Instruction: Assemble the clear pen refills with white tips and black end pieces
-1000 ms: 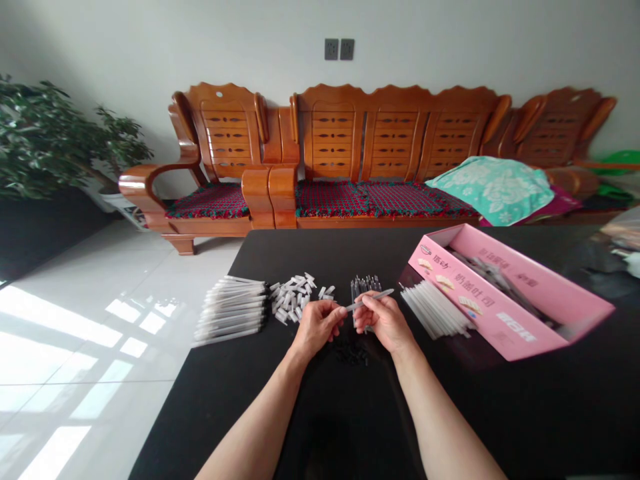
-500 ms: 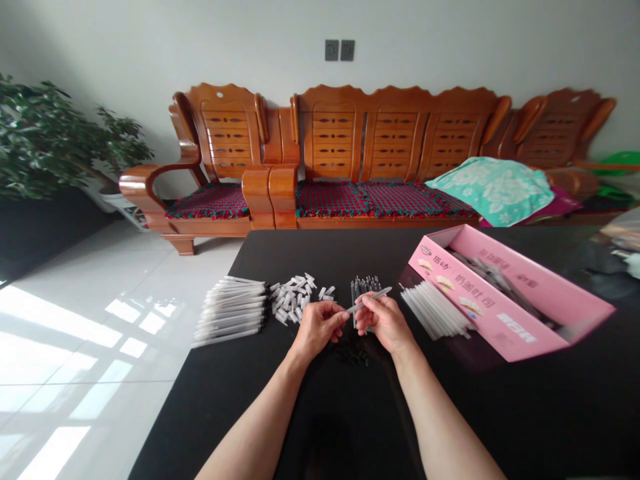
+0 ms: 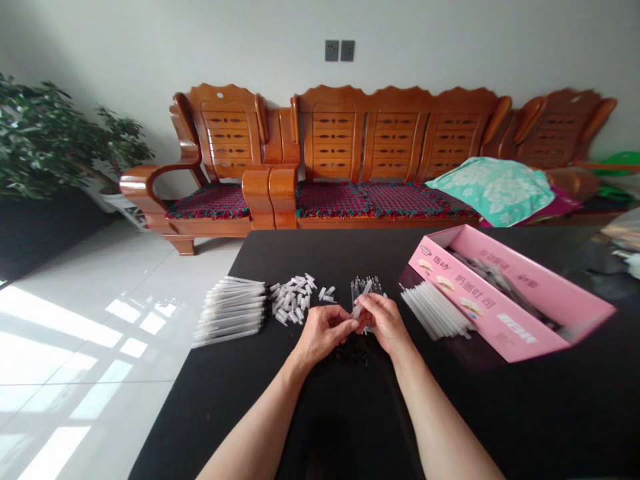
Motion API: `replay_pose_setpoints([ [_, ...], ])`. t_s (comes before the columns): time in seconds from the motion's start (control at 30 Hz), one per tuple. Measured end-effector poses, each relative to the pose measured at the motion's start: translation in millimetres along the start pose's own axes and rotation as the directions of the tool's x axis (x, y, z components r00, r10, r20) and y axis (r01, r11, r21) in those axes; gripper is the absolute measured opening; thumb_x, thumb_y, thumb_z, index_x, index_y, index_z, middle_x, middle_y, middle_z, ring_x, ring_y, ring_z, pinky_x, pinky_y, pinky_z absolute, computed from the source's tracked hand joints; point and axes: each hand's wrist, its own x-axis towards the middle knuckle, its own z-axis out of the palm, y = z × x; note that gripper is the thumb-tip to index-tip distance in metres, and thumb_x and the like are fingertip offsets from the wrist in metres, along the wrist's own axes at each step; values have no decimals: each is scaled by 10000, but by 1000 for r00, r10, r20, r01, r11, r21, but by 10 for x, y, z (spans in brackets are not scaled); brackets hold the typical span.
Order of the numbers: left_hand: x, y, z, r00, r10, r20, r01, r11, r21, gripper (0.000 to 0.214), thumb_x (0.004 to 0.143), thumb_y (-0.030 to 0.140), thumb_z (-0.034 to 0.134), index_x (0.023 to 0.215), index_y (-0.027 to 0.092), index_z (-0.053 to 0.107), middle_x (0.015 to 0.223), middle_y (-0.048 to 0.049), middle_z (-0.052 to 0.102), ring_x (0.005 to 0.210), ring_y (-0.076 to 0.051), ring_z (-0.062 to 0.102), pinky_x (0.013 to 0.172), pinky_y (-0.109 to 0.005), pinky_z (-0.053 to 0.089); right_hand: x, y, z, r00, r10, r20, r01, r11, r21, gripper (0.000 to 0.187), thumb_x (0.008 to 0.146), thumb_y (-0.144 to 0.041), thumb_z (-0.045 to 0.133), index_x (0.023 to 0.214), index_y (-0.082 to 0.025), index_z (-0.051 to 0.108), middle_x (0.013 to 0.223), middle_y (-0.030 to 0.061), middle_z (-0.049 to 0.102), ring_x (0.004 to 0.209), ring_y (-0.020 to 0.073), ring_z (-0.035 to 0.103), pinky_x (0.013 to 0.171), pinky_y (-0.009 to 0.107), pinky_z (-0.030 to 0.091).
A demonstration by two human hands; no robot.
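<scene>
A translucent whitish pen (image 3: 367, 291) slants up between my hands, its lower end hidden by fingers. My left hand (image 3: 325, 331) is closed, thumb and finger pinched at that lower end. Fingers of my right hand (image 3: 384, 321) close round the pen higher up. Just behind them lie pen refills (image 3: 358, 285) with dark ink, partly covered by my right hand. Small black pieces (image 3: 352, 355) are heaped below my hands. Short white pen caps (image 3: 291, 300) are scattered left of my hands, beside a row of white pens (image 3: 233, 310) with dark ends.
White pen barrels (image 3: 435, 310) lie right of my hands, against a long pink box (image 3: 493, 313) with dark and clear contents. All this stands on a black table (image 3: 350, 427). Beyond its far edge is a wooden sofa (image 3: 390, 133); a potted plant (image 3: 65, 140) is at left.
The pen has turned from slanting right to pointing more steeply upward. My left hand has shifted slightly right, and both hands are closer together.
</scene>
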Motion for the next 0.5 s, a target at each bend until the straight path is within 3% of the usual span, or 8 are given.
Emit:
replay_pose_setpoints([
  [0.1, 5, -11, -19, 998, 61, 10, -62, 996, 62, 287, 790, 439, 705, 801, 152, 728, 617, -21, 635, 534, -127, 565, 497, -204, 402, 10, -19, -25, 998, -23, -50, 25, 999, 30, 324, 764, -412, 754, 931, -139, 700, 662, 42, 717, 486, 140, 642, 434, 226, 529],
  [0.17, 39, -49, -99, 987, 91, -133, -73, 988, 135, 242, 821, 401, 668, 852, 173, 743, 639, -24, 652, 562, -146, 587, 534, -222, 423, 12, -44, -48, 996, -35, -87, 39, 998, 46, 430, 755, -387, 761, 1099, -147, 668, 631, 20, 700, 449, 136, 615, 405, 230, 513],
  [0.23, 86, -104, -232, 928, 139, -345, -54, 969, 243, 192, 842, 342, 635, 892, 193, 745, 681, -28, 675, 609, -164, 612, 590, -241, 450, 7, -70, -65, 992, -52, -114, 58, 997, 53, 603, 756, -363, 761, 1292, -170, 565, 601, -9, 680, 420, 137, 589, 378, 235, 496],
  [0.3, 131, -165, -381, 854, 220, -471, -19, 919, 394, 160, 847, 272, 614, 916, 206, 741, 774, -38, 703, 687, -178, 632, 672, -266, 471, -1, -91, -71, 990, -78, -116, 85, 995, 56, 739, 773, -344, 750, 1428, -216, 431, 597, -30, 671, 428, 141, 587, 375, 236, 491],
  [0.37, 166, -218, -495, 836, 287, -468, 10, 845, 535, 181, 858, 215, 579, 948, 207, 736, 889, -53, 715, 753, -187, 638, 737, -292, 478, -8, -101, -70, 992, -96, -87, 101, 993, 58, 743, 792, -334, 735, 1451, -248, 403, 602, -35, 670, 442, 140, 591, 386, 237, 493],
  [0.5, 226, -297, -512, 903, 361, -234, -75, 667, 741, 327, 882, 136, 505, 1146, 193, 689, 1115, -89, 693, 995, -243, 611, 896, -363, 459, -14, -93, -62, 998, -59, -9, 60, 995, 82, 361, 789, -339, 727, 1105, -176, 668, 622, 7, 681, 452, 139, 602, 398, 243, 498],
])
